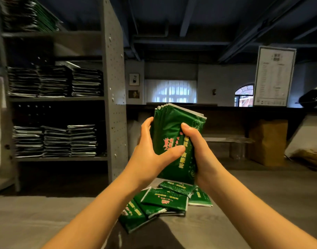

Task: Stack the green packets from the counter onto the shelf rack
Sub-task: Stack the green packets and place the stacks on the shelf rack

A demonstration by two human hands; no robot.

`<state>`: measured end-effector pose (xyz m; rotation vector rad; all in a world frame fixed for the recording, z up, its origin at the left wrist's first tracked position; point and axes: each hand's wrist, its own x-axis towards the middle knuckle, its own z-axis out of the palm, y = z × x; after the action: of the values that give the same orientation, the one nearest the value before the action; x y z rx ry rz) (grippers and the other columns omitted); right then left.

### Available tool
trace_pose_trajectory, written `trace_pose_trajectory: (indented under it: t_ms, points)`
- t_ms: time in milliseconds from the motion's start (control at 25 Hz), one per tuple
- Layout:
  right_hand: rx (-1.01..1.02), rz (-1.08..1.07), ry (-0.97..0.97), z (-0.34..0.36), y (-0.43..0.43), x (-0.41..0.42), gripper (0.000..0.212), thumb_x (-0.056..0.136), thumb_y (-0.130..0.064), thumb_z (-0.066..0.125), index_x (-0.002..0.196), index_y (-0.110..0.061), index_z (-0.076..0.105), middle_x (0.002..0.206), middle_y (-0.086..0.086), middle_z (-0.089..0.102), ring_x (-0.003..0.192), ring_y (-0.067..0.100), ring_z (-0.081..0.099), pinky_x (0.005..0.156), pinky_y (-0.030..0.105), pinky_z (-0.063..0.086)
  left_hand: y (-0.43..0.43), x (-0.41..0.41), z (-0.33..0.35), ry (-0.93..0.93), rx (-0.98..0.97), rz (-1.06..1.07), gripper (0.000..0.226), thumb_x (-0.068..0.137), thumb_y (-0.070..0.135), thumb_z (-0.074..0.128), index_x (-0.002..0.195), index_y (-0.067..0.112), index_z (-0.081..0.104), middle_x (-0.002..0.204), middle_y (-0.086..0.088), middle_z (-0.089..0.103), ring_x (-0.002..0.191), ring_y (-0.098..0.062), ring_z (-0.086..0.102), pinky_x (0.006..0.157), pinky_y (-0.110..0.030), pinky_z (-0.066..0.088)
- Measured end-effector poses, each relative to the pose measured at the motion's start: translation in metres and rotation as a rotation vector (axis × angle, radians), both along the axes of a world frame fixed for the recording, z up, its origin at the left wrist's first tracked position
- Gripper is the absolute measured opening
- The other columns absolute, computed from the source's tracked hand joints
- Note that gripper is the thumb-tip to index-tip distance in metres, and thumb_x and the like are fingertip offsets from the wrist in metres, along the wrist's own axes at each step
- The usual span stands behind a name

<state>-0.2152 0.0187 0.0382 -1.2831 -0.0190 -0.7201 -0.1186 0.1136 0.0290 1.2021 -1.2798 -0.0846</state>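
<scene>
Fingers [147, 124] curl round the left edge of the bundle of green packets [172, 133], and that's the left hand [150, 151], thumb laid flat across the printed front. Over on the other side the right hand [195, 150] grips the lower right edge, thumb pressed up the face. Both hands are grasping, nothing let go. The bundle is up in the air, above the counter [46, 212], standing nearly upright on its long axis, top leaning a touch to the right with the packet edges fanned at the top.

Down below, loose packets [165, 200] lie scattered flat on the counter, overlapping one another, directly under the wrists, so there's plenty left to gather.

Now the key picture: the shelf rack [114, 87] stands off to the left and beyond the counter, well apart from the bundle. The left hand is the nearer one. Flat stacks [55, 81] already sit on the middle shelf, more stacks [55, 141] on the shelf below. By my read, the bundle must swing left and tip from upright to flat to match them, likely onto one of those piles.
</scene>
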Motion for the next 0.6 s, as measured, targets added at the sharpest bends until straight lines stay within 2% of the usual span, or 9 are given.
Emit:
trace_pose_trajectory:
  t_ms: [160, 280, 400, 480, 600]
  points:
    - [-0.065, 0.063, 0.010, 0.032, 0.029, 0.037, 0.066, 0.073, -0.042, 0.068, 0.129, -0.009, 0.054, 0.117, 0.020, 0.065, 0.098, 0.031, 0.067, 0.077, 0.037, 0.059, 0.035, 0.036, 0.026, 0.016, -0.019, 0.018, 0.101, 0.048, 0.053, 0.072, 0.134, 0.035, 0.023, 0.104, 0.018, 0.061, 0.095, 0.001, 0.065, 0.075, -0.023, 0.054]
    - [-0.092, 0.068, 0.016, 0.055, 0.049, 0.064, 0.063, 0.073, -0.040, 0.064, 0.126, -0.008, 0.056, 0.111, 0.018, 0.068, 0.087, 0.026, 0.070, 0.069, 0.033, 0.059, 0.053, 0.058, 0.047, 0.072, -0.042, 0.019, 0.091, 0.056, 0.034, 0.085, 0.128, 0.031, 0.028, 0.104, 0.010, 0.061, 0.084, 0.004, 0.066, 0.064, -0.015, 0.052]
    - [-0.139, 0.078, 0.031, 0.080, 0.067, 0.086, 0.047, 0.084, -0.038, 0.060, 0.122, -0.010, 0.059, 0.105, 0.013, 0.071, 0.082, 0.022, 0.072, 0.066, 0.030, 0.059, 0.069, 0.077, 0.069, 0.097, -0.104, 0.066, 0.085, 0.069, 0.017, 0.079, 0.133, 0.025, 0.025, 0.104, 0.002, 0.062, 0.079, 0.001, 0.068, 0.061, -0.015, 0.052]
    - [-0.185, 0.085, 0.034, 0.099, 0.077, 0.099, 0.044, 0.085, -0.038, 0.060, 0.121, -0.012, 0.060, 0.101, 0.010, 0.073, 0.082, 0.020, 0.072, 0.066, 0.029, 0.059, 0.078, 0.091, 0.083, 0.119, -0.175, 0.095, 0.075, 0.078, 0.004, 0.070, 0.135, 0.023, 0.024, 0.099, 0.001, 0.062, 0.073, 0.001, 0.068, 0.058, -0.014, 0.052]
    - [-0.278, 0.091, -0.012, 0.124, 0.090, 0.118, 0.041, 0.087, -0.035, 0.061, 0.122, -0.014, 0.057, 0.106, 0.010, 0.072, 0.092, 0.023, 0.071, 0.077, 0.034, 0.059, 0.088, 0.111, 0.108, 0.167, -0.251, 0.145, 0.062, 0.080, -0.002, 0.064, 0.129, 0.019, 0.030, 0.091, 0.002, 0.062, 0.064, 0.003, 0.066, 0.053, -0.014, 0.050]
